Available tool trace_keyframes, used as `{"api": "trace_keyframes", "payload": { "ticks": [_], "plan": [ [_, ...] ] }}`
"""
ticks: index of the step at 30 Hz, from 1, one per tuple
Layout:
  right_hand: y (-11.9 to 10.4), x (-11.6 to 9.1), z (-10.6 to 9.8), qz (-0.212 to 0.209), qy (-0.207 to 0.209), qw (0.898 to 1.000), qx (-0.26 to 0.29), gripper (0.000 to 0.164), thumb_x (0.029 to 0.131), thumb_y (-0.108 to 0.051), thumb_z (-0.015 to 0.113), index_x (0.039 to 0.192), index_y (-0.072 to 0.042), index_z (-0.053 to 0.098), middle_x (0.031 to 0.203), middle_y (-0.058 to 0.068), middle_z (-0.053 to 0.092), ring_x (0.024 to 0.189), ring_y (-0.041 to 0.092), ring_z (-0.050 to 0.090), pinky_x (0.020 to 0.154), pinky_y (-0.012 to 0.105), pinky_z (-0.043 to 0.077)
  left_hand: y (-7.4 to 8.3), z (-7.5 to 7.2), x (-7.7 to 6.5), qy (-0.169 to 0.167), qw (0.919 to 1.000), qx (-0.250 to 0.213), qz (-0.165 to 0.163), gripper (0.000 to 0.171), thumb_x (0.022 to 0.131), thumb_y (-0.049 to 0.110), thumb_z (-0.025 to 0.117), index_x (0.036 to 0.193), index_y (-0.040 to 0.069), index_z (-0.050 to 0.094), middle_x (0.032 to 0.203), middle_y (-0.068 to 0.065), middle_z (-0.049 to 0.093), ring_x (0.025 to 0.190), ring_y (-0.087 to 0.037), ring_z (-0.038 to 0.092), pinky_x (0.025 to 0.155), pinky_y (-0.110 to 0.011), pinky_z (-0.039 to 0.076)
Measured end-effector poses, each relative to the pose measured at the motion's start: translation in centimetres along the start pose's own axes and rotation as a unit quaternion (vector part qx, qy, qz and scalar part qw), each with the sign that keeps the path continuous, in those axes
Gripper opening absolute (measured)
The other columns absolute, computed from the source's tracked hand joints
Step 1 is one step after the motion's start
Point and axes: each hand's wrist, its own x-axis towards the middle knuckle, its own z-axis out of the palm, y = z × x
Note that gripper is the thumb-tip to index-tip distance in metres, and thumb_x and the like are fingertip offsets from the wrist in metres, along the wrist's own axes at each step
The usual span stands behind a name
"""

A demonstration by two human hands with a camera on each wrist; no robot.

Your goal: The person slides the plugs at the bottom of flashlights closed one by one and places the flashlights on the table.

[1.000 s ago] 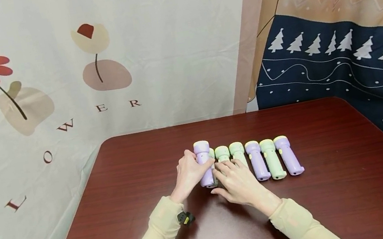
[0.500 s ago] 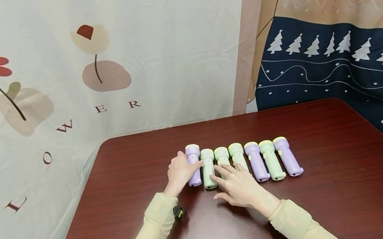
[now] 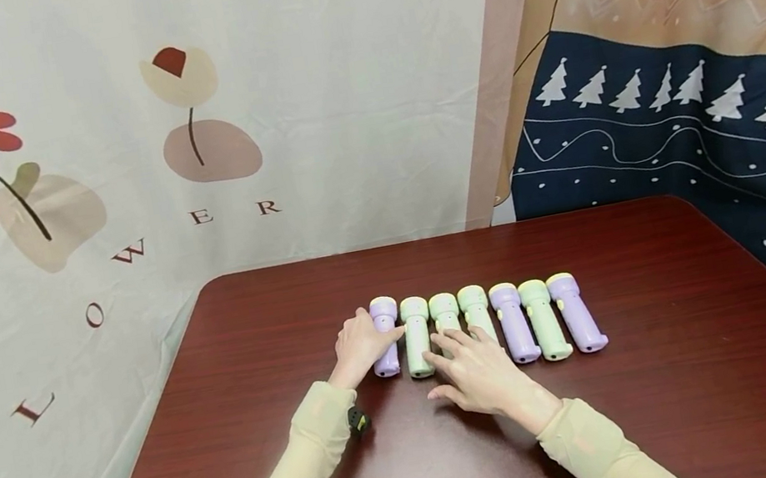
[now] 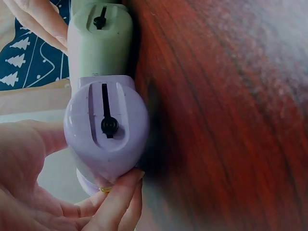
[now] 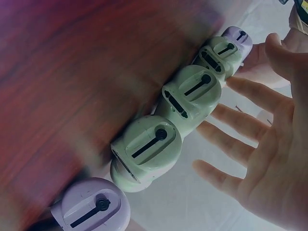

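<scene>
My left hand (image 3: pixel 361 347) grips a purple flashlight (image 3: pixel 383 312) at the left end of a row on the table. In the left wrist view, thumb and fingers curl round the flashlight's (image 4: pixel 107 127) body, its end with a black slot facing the camera. To its right lies a green flashlight (image 3: pixel 418 343), a small gap between them in the head view. My right hand (image 3: pixel 479 371) hovers or rests over two more green flashlights, the nearer (image 3: pixel 443 307) and the farther (image 3: pixel 473 304). Its fingers are spread and fairly straight in the right wrist view, beside the green flashlights (image 5: pixel 149 144).
Farther right along the row lie a purple flashlight (image 3: pixel 515 327), a green flashlight (image 3: pixel 546 322) and another purple flashlight (image 3: pixel 577 315). All lie on a dark red wooden table (image 3: pixel 421 469). Behind the table hangs a printed cloth (image 3: pixel 346 110).
My left hand has moved left with the purple flashlight, from over the neighbouring green one, and lowered it at the row's left end. The right hand has barely shifted.
</scene>
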Motion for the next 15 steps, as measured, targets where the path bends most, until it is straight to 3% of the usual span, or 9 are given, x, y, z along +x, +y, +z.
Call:
{"api": "trace_keyframes", "payload": {
  "ticks": [9,15],
  "plan": [
    [0.01,-0.03,-0.07,0.003,-0.002,1.0,0.003,0.052,0.076,-0.058,0.06,0.112,-0.021,0.065,0.115,0.006,0.063,0.11,0.024,0.057,0.085,0.046,0.042,-0.08,0.25,0.0,-0.005,1.0,0.005,0.004,0.067,0.07,0.05,0.071,0.105,-0.003,0.05,0.09,-0.021,0.062,0.088,-0.039,0.062,0.071,-0.046,0.048],
    [0.03,-0.04,-0.04,0.002,-0.003,1.0,0.002,0.051,0.076,-0.057,0.06,0.112,-0.021,0.065,0.114,0.006,0.063,0.11,0.025,0.057,0.084,0.045,0.042,-0.14,0.13,0.0,-0.017,0.9999,0.0,-0.001,0.075,0.071,0.051,0.07,0.114,-0.006,0.046,0.097,-0.024,0.062,0.093,-0.04,0.061,0.074,-0.046,0.049]
  ]
}}
